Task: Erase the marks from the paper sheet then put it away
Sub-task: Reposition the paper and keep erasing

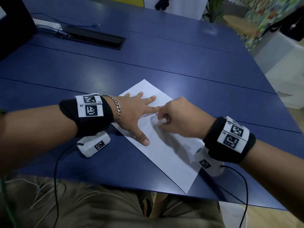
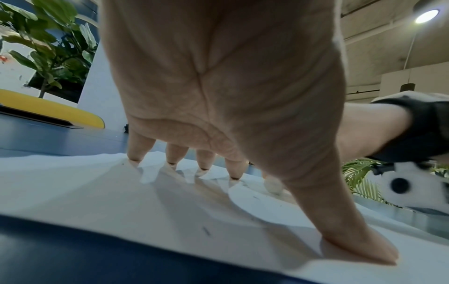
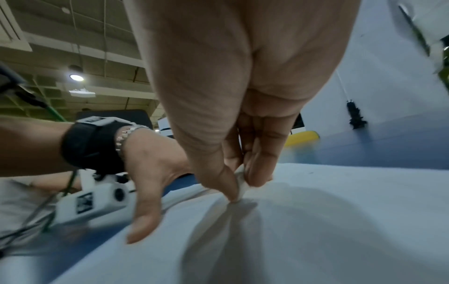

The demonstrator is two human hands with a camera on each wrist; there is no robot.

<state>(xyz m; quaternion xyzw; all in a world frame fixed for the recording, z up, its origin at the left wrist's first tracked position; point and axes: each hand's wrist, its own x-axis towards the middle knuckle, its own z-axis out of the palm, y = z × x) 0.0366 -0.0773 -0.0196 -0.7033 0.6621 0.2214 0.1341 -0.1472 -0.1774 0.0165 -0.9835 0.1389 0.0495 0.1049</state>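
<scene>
Two hands are down on the paper sheet (image 1: 166,155): your left hand (image 1: 133,112) lies flat with its fingers (image 2: 136,151) straight and spread, tips and thumb pressing the sheet onto the bench (image 1: 148,55); your right hand (image 1: 179,119) is curled, thumb and fingertips (image 3: 261,169) pinched tight around a small white eraser (image 1: 157,121) whose lower end touches the paper just beside your left index finger. The sheet is white and lies askew near the front edge of the bench, one corner pointing away from you and another reaching almost to the near edge. A few short, faint dark marks (image 2: 206,230) show on it near your left thumb, and the paper buckles slightly around the left fingertips. The bench is deep blue with thin seams running across it. Farther back on the left a black cable slot (image 1: 97,38) is set into the surface, with a white power strip (image 1: 47,23) beside it. Beyond the far edge stand a leafy plant (image 2: 48,48) and a yellow curved shape (image 2: 53,109), and round ceiling lamps (image 3: 76,77) glow overhead.
</scene>
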